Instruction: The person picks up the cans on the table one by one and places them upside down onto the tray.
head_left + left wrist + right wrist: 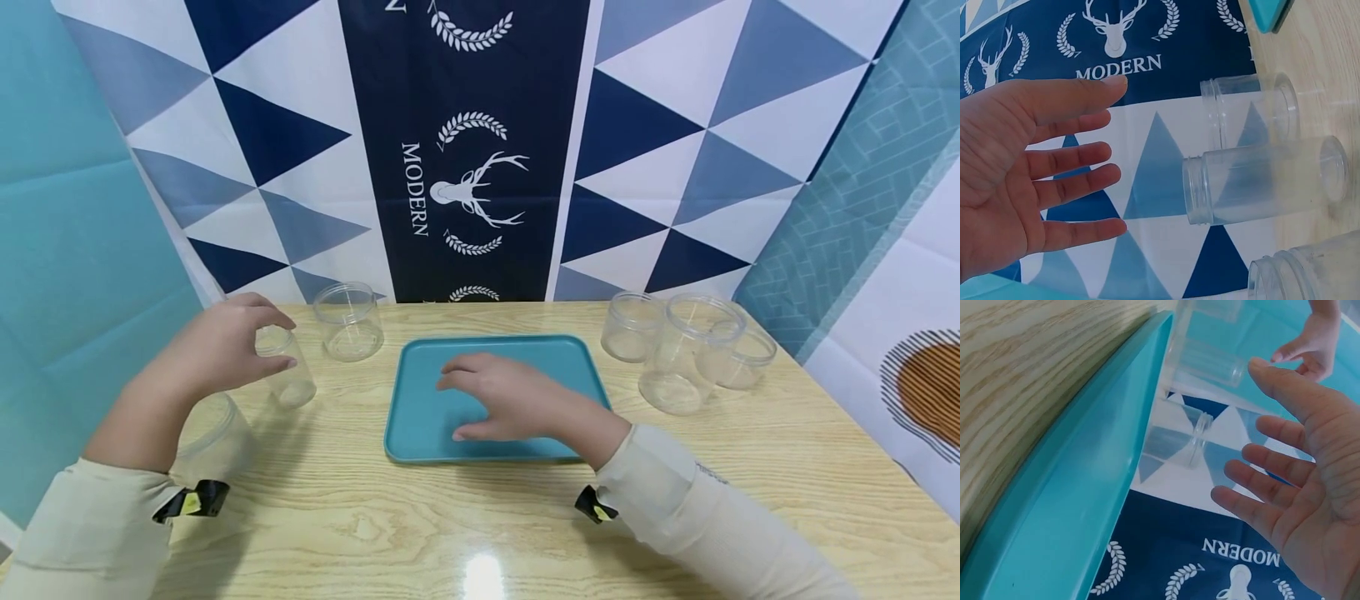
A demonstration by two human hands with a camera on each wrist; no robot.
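Observation:
My left hand (231,350) hovers above a slim clear jar (292,385), fingers and thumb spread apart. The left wrist view has the same hand short of the jar's mouth, with a visible gap and nothing in the grasp. Over the teal tray (420,450) hangs my right hand (506,396), its fingers loosely bent and holding nothing. In the right wrist view that palm faces the tray side without contact. A wide clear jar (352,329) stands behind the slim one. Another clear jar (217,437) is partly hidden by my left wrist.
Right of the tray stand a small clear jar (627,333), a taller jar (675,379) and a low wide jar (746,362), close together. All rest on a wood-grain table (360,533). A patterned cloth (465,83) hangs along the back edge.

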